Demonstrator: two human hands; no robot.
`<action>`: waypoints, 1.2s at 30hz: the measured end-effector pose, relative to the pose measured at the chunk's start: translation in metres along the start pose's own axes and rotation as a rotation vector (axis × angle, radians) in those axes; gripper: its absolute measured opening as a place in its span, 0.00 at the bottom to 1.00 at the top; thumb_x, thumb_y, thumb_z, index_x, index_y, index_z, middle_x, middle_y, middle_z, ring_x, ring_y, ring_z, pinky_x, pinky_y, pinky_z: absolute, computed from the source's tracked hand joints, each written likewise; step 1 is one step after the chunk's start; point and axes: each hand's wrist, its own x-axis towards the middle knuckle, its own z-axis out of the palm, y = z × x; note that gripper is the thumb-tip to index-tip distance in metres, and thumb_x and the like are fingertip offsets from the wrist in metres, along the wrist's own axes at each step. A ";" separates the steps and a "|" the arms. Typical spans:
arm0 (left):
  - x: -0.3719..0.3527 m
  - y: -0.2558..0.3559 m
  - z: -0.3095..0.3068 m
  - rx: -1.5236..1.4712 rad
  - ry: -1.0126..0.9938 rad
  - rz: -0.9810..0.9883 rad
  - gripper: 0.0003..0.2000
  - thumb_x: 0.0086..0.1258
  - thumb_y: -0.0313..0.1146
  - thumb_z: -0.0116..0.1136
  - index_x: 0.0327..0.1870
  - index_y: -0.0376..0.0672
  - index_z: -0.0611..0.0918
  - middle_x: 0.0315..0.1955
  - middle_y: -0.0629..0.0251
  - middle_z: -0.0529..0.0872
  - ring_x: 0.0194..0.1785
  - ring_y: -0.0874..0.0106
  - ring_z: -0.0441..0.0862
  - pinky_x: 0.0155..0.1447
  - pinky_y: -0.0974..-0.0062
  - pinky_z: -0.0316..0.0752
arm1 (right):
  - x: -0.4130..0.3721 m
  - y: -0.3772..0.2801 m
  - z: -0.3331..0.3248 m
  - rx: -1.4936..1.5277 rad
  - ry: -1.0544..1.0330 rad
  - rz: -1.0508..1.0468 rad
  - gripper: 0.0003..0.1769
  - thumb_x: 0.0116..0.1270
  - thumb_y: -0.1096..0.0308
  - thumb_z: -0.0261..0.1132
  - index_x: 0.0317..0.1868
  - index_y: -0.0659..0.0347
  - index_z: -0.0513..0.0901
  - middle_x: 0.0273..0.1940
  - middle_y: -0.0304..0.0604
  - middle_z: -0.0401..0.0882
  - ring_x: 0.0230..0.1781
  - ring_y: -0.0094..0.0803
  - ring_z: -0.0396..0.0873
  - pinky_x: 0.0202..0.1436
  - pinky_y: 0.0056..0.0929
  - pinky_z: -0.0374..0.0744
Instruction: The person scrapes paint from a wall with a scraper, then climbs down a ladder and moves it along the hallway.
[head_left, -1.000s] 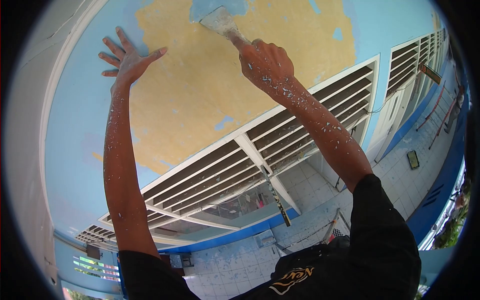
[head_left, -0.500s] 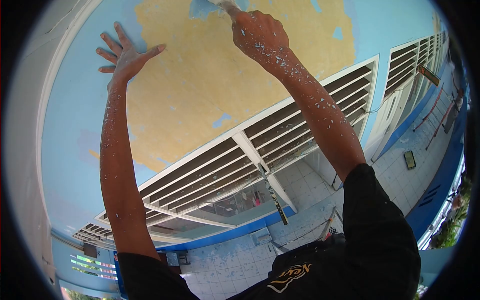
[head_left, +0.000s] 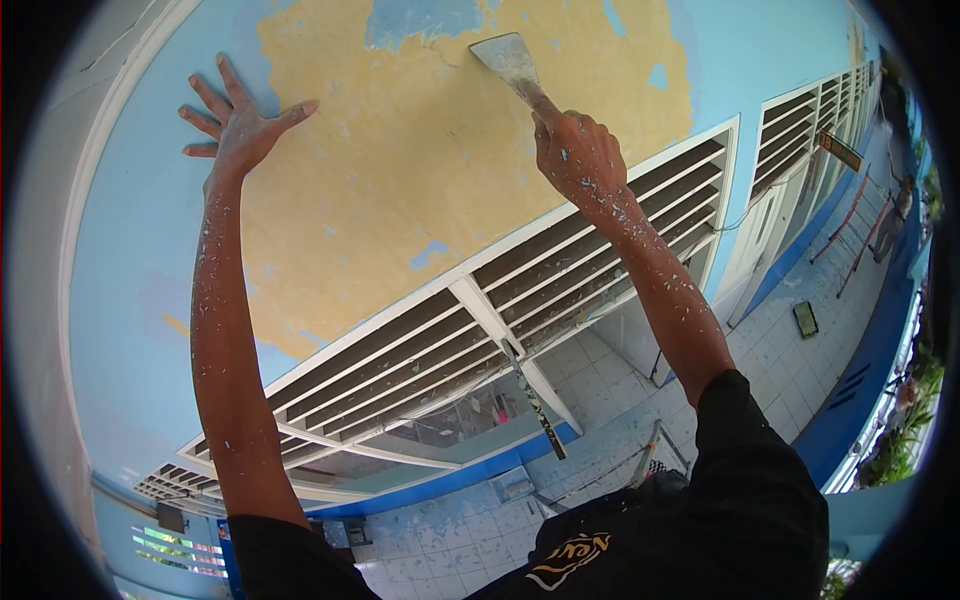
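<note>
The right hand [head_left: 582,158] grips a scraper [head_left: 510,62] against a wall [head_left: 400,160] of blue paint and bare yellow, its fingers closed around the handle. The wide blade extends beyond the fingers, up and to the left of them, over the yellow, to the right of a blue patch [head_left: 420,18]. At left, the left hand [head_left: 243,128] is spread over the wall, fingers apart, with the thumb over the yellow and the other fingers over the blue. Paint flakes speckle both forearms. Below run white louvers [head_left: 400,350]; a ladder [head_left: 848,232] stands at far right, near a sign [head_left: 839,150].
</note>
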 end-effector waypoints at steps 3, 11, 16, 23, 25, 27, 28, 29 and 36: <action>0.001 0.001 0.000 -0.006 0.012 -0.007 0.79 0.43 0.81 0.73 0.87 0.55 0.30 0.82 0.37 0.17 0.79 0.27 0.07 0.66 0.12 0.12 | 0.031 -0.004 0.004 -0.009 0.085 -0.044 0.22 0.78 0.66 0.60 0.70 0.50 0.80 0.34 0.59 0.88 0.36 0.59 0.88 0.39 0.54 0.85; -0.003 0.001 -0.001 -0.026 0.012 -0.003 0.79 0.42 0.81 0.74 0.87 0.56 0.30 0.82 0.37 0.17 0.78 0.28 0.06 0.66 0.12 0.12 | 0.006 -0.005 0.012 -0.053 0.017 -0.078 0.25 0.75 0.66 0.62 0.72 0.49 0.77 0.33 0.57 0.87 0.33 0.56 0.88 0.37 0.54 0.85; -0.002 0.002 0.000 -0.008 0.020 -0.009 0.80 0.42 0.81 0.74 0.87 0.56 0.30 0.83 0.38 0.18 0.79 0.28 0.06 0.66 0.12 0.13 | 0.025 -0.015 0.006 -0.034 0.063 -0.129 0.28 0.75 0.67 0.62 0.75 0.48 0.74 0.34 0.57 0.87 0.32 0.56 0.88 0.36 0.53 0.85; -0.002 0.001 0.000 -0.027 0.022 -0.008 0.80 0.41 0.81 0.74 0.87 0.56 0.31 0.83 0.39 0.18 0.79 0.28 0.06 0.66 0.12 0.12 | 0.000 -0.038 0.013 -0.072 -0.054 -0.080 0.33 0.73 0.68 0.63 0.78 0.49 0.72 0.34 0.54 0.87 0.32 0.53 0.89 0.37 0.52 0.86; -0.001 -0.001 0.002 -0.011 0.033 0.001 0.80 0.41 0.82 0.74 0.87 0.56 0.31 0.83 0.39 0.18 0.79 0.28 0.06 0.66 0.12 0.12 | 0.012 -0.045 0.009 -0.048 -0.013 -0.085 0.33 0.73 0.68 0.63 0.78 0.48 0.71 0.35 0.55 0.87 0.33 0.53 0.89 0.37 0.51 0.86; -0.001 -0.003 0.005 -0.005 0.047 0.027 0.79 0.42 0.82 0.73 0.87 0.56 0.31 0.83 0.37 0.19 0.79 0.28 0.07 0.65 0.12 0.12 | 0.026 -0.048 0.007 -0.029 0.027 -0.093 0.32 0.74 0.67 0.62 0.78 0.49 0.71 0.35 0.56 0.86 0.33 0.54 0.89 0.37 0.52 0.86; -0.001 -0.004 0.005 -0.003 0.057 0.035 0.79 0.42 0.82 0.72 0.87 0.56 0.31 0.83 0.36 0.19 0.79 0.28 0.08 0.65 0.12 0.12 | 0.034 -0.049 0.008 -0.025 0.054 -0.106 0.30 0.75 0.67 0.61 0.77 0.50 0.72 0.34 0.56 0.86 0.33 0.55 0.88 0.37 0.53 0.85; -0.001 -0.006 0.006 -0.009 0.055 0.037 0.79 0.42 0.82 0.72 0.87 0.56 0.32 0.83 0.37 0.20 0.79 0.28 0.07 0.65 0.12 0.12 | 0.038 -0.051 0.009 -0.020 0.083 -0.120 0.28 0.77 0.67 0.61 0.75 0.50 0.72 0.34 0.57 0.86 0.32 0.56 0.88 0.37 0.54 0.85; 0.000 -0.003 0.005 -0.015 0.069 0.032 0.79 0.41 0.82 0.73 0.87 0.56 0.32 0.83 0.37 0.20 0.79 0.28 0.08 0.66 0.12 0.13 | 0.016 -0.050 0.008 -0.048 0.028 -0.108 0.28 0.76 0.67 0.61 0.75 0.52 0.73 0.33 0.57 0.86 0.32 0.56 0.88 0.37 0.53 0.85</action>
